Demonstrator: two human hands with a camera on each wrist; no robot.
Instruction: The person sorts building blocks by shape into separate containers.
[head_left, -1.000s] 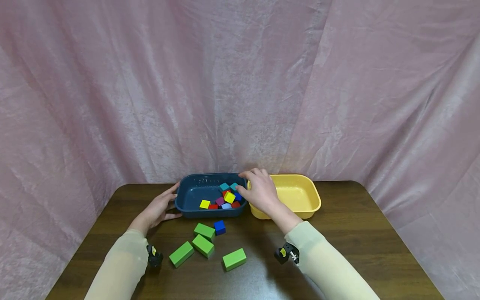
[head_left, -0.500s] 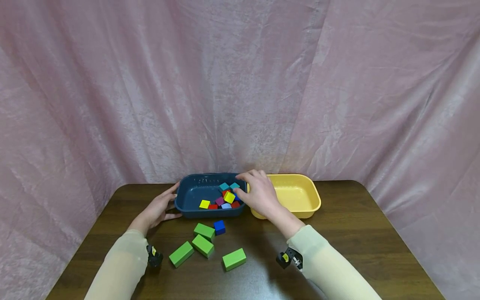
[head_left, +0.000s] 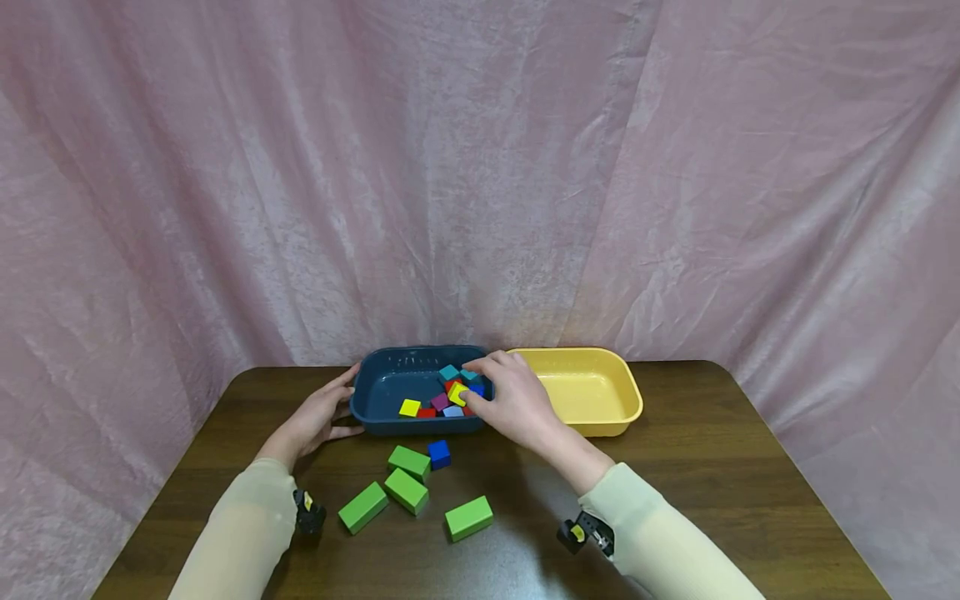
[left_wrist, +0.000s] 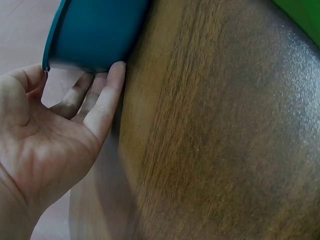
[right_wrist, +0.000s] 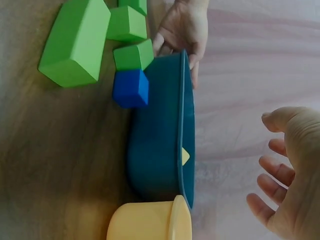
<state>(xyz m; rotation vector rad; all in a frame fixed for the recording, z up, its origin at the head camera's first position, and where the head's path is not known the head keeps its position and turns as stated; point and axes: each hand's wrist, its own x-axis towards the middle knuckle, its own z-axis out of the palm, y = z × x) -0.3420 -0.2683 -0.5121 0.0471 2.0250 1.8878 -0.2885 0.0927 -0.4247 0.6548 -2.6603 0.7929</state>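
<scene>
In the head view my left hand (head_left: 318,417) rests its fingers against the left end of a dark blue plastic bin (head_left: 390,427). The left wrist view shows those fingertips on the bin's outer wall (left_wrist: 95,35), one right at the rim. My right hand (head_left: 521,400) hovers over the bin's right end, fingers and thumb apart, nothing between them. Its thumb overlaps a yellow cube (head_left: 457,392) in the head view. Around that cube lie teal (head_left: 448,372), purple (head_left: 439,402), red (head_left: 426,413) and light blue (head_left: 452,412) cubes. My right hand hides part of the pile.
A yellow bin (head_left: 592,392) stands against the blue bin's right end. In front, on the wooden table (head_left: 675,500), lie a blue cube (head_left: 439,455) and several green blocks (head_left: 468,518). A pink curtain (head_left: 480,183) hangs close behind.
My right hand has moved left and slightly down, from the gap between the bins to over the cubes. The left hand, the bins and the green blocks have stayed put.
</scene>
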